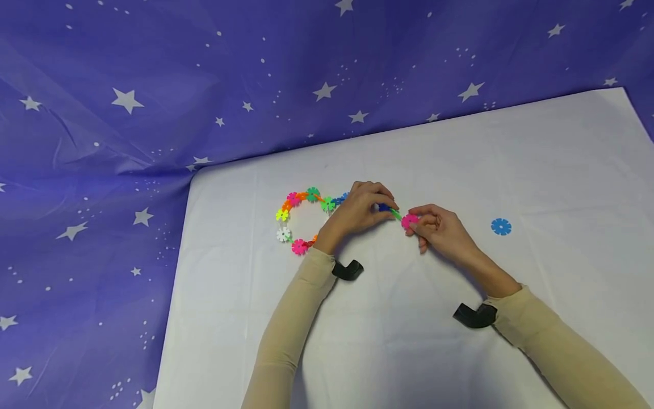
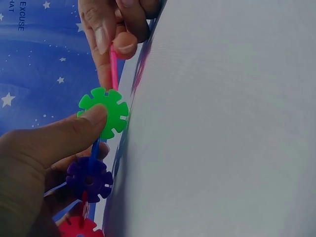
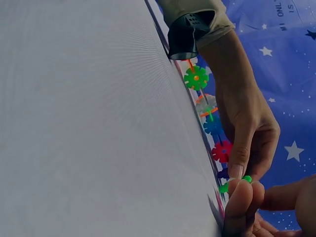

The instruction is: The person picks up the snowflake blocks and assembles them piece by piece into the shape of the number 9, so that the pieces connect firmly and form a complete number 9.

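Note:
My left hand (image 1: 360,210) pinches a green notched flower disc (image 2: 116,118), thumb on its face, at the end of a chain of interlocked discs. Past the green one come a blue disc seen edge-on, a purple disc (image 2: 74,174) and a red disc (image 2: 79,227). Between the thumb and fingers of my right hand (image 1: 447,233) is a pink disc (image 1: 408,220), edge-on in the left wrist view. It meets the green disc's rim; whether their slots are engaged I cannot tell. The chain curves into a multicoloured loop (image 1: 299,246) left of my left hand, partly hidden by that wrist.
A loose blue disc (image 1: 495,227) lies on the white-covered table (image 1: 409,352), right of my right hand. Behind and left of the table hangs a blue cloth (image 1: 286,125) with white stars. Each wrist carries a black camera mount (image 1: 475,317).

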Tool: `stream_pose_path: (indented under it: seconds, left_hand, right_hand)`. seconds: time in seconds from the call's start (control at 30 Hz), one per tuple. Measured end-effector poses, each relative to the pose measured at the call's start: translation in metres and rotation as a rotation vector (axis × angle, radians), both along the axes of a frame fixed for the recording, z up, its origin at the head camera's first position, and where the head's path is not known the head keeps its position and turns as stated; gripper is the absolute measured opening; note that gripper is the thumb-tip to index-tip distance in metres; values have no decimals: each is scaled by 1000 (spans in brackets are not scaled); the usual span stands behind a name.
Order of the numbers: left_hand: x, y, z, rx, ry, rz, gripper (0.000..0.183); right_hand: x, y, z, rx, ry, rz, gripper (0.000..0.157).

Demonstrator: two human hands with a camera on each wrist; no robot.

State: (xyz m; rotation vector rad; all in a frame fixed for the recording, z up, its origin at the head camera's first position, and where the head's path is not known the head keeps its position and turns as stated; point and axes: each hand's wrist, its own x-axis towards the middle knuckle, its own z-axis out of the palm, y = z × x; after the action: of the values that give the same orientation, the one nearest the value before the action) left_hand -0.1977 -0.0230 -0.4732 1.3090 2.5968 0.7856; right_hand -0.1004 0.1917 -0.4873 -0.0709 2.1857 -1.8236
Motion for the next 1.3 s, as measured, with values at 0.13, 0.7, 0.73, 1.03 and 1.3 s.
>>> stream_pose_path:
  seconds: [0.13, 0.7, 0.73, 1.03, 1.3]
  left_hand:
    - [-2, 1, -1, 4, -4, -1, 15]
    - [-5, 2, -3, 18, -22, 5, 13]
    - [-5, 2, -3, 21, -21, 5, 13]
    - [-4, 0, -4, 43, -16, 11, 12]
    - [-4, -1, -8, 119, -11, 9, 11]
  right_hand:
    - [0, 2, 0, -1, 9, 10, 37]
    - [0, 1, -6, -110, 18, -55, 37]
    - [0, 1, -6, -114, 14, -56, 38]
    - [2, -7, -8, -125, -9, -43, 38]
    - [2, -17, -7, -146, -33, -95, 39]
